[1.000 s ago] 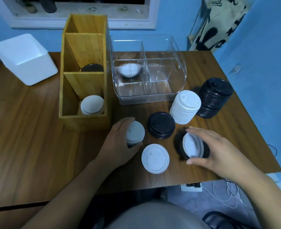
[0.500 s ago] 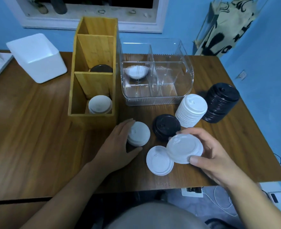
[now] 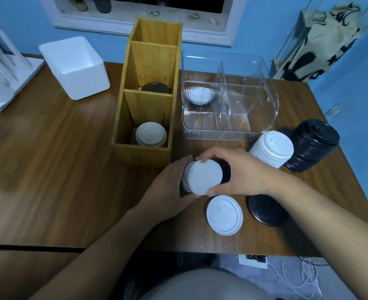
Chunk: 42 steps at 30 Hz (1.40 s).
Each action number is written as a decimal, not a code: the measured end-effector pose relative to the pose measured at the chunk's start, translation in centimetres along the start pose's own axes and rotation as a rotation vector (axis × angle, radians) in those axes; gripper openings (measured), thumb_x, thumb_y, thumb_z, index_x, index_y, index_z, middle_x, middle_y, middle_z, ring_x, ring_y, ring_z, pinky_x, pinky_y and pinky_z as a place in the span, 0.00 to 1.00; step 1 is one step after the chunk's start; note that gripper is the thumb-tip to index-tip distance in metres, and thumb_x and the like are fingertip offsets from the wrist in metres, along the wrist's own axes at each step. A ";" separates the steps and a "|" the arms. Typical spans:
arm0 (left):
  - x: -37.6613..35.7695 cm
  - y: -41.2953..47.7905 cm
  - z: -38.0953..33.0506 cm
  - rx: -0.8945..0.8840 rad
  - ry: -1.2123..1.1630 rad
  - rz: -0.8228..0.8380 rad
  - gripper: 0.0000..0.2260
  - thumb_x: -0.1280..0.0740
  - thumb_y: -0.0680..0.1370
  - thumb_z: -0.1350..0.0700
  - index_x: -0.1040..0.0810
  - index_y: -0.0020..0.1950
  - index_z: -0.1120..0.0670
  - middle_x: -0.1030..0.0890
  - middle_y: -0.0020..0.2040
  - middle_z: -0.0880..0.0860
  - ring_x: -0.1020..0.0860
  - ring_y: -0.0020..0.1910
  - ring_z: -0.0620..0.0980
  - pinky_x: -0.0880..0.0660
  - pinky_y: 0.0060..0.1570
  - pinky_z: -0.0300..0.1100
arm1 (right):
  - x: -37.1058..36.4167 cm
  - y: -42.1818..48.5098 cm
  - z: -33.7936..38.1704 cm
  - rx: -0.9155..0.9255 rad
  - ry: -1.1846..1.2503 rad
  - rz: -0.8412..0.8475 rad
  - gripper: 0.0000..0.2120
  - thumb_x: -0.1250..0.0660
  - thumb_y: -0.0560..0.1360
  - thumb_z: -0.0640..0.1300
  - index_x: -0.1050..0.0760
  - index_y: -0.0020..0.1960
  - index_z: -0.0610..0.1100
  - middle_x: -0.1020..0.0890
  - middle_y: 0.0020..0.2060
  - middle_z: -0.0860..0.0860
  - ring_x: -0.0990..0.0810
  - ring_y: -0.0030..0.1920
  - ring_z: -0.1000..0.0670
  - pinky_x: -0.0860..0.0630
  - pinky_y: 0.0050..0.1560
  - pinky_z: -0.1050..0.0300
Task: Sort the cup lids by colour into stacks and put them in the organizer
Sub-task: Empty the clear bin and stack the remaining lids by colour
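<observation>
Organizer beyond left hand; right hand with white lid overlaps black lids.

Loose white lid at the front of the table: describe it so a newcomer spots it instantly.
On the wooden table, look at the near edge, just below the right hand. The loose white lid lies flat there, left of a single black lid. It alone is white, single and untouched.
</observation>
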<state>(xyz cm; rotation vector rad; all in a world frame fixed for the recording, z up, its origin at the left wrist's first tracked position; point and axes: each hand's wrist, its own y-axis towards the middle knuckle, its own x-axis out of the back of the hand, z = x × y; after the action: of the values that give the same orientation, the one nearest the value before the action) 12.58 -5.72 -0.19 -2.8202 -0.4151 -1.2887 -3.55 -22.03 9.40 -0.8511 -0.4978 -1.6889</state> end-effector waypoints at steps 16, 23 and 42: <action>0.1 0.0 -0.2 0.014 -0.036 -0.045 0.43 0.21 0.71 0.44 0.39 0.80 0.50 0.30 0.76 0.48 0.31 0.73 0.48 0.39 0.69 0.34 | -1.8 1.2 -2.2 0.020 -0.395 -0.051 0.39 0.32 0.68 0.71 0.32 0.73 0.54 0.22 0.65 0.57 0.27 0.67 0.54 0.43 0.78 0.46; 0.0 0.1 0.0 0.042 -0.073 -0.029 0.46 0.22 0.71 0.42 0.44 0.82 0.49 0.33 0.78 0.47 0.35 0.75 0.43 0.39 0.72 0.36 | -1.6 2.7 -1.2 0.093 -0.316 0.053 0.36 0.23 0.68 0.60 0.28 0.72 0.50 0.23 0.66 0.54 0.27 0.67 0.52 0.33 0.70 0.55; -0.2 0.1 0.3 -0.011 -0.044 -0.031 0.43 0.24 0.73 0.40 0.40 0.81 0.52 0.32 0.77 0.48 0.34 0.74 0.43 0.40 0.71 0.32 | -2.2 2.0 -0.2 0.115 -0.513 0.082 0.32 0.26 0.70 0.59 0.29 0.71 0.53 0.24 0.66 0.56 0.30 0.69 0.52 0.46 0.76 0.50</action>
<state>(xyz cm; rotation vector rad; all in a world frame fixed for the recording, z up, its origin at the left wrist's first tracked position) 12.75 -5.84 -0.54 -2.8669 -0.4563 -1.2399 -1.44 -21.29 7.44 -1.2064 -0.8848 -1.3448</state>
